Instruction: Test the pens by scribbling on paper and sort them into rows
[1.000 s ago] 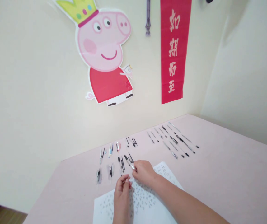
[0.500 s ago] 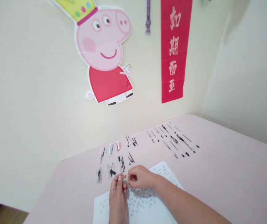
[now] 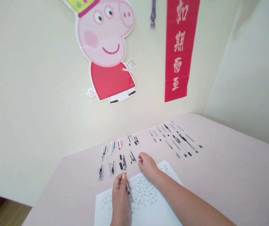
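My left hand (image 3: 121,191) is closed over the white paper, its thumb and fingers around a slim clear-barrelled pen (image 3: 129,190) that slants along the palm side. Just beyond the fingertips is a black piece (image 3: 121,166) in line with the pen; whether it is joined to it I cannot tell. Above the paper's far edge, my right hand (image 3: 148,164) is apart from the left, with thumb and fingertips pinched together. What those fingers hold, if anything, is too small to make out. Handwritten marks cover the sheet of paper (image 3: 146,196) under both arms.
Pen parts lie in small groups beyond my left hand, among them a clear pen case (image 3: 101,172) and a dark refill (image 3: 133,156). Rows of pens, refills and caps (image 3: 189,153) lie farther right on the pink table (image 3: 221,179). A wall (image 3: 54,103) bounds the far side.
My right hand has drawn away from the left, up and to the right. The left hand has turned slightly, and the black piece beyond its fingertips has shifted right. The view has tilted slightly down.
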`<state>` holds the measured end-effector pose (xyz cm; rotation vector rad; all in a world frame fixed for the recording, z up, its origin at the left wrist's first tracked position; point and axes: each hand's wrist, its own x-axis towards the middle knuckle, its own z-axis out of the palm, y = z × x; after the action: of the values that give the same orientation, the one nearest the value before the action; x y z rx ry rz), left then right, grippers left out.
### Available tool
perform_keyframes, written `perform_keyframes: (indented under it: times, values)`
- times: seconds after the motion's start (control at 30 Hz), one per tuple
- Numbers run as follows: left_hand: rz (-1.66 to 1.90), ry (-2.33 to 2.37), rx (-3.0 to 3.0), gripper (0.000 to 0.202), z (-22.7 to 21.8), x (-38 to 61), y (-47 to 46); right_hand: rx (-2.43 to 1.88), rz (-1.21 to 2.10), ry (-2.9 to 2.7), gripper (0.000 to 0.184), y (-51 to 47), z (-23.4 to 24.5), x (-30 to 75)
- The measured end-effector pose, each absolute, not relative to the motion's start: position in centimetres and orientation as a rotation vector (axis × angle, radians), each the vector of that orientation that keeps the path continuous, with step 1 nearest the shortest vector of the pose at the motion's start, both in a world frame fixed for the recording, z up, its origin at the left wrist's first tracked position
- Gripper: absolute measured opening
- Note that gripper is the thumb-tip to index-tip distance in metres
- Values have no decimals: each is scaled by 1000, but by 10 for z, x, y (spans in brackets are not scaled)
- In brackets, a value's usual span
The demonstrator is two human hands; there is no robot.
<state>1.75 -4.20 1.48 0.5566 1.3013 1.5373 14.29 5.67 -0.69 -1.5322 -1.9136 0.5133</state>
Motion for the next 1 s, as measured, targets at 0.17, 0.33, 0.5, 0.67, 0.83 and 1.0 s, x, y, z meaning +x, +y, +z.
perform_keyframes:
  times: [0.17, 0.33, 0.5, 0.67, 0.83, 1.0]
  values:
    - [1496, 1340, 562, 34, 17, 20, -44, -1618, 366, -2094, 17, 47, 2, 134]
    - [1505, 1357, 617, 36, 16, 21, -43, -1767, 285, -2174, 21, 45, 8, 125]
    - [1478, 1447, 789, 39, 10, 18, -41, -1841, 322, -2151, 20, 50, 9, 124]
    - [1462, 1539, 911, 49, 9, 13, -38, -1852, 398, -2098, 19, 56, 4, 128]
    - [1464, 1545, 919, 50, 8, 12, -38, -1634, 592, -1809, 8, 65, -1, 138]
    - [1462, 1557, 950, 43, 6, 11, -37, -1094, 1233, -1333, 8, 74, 6, 141]
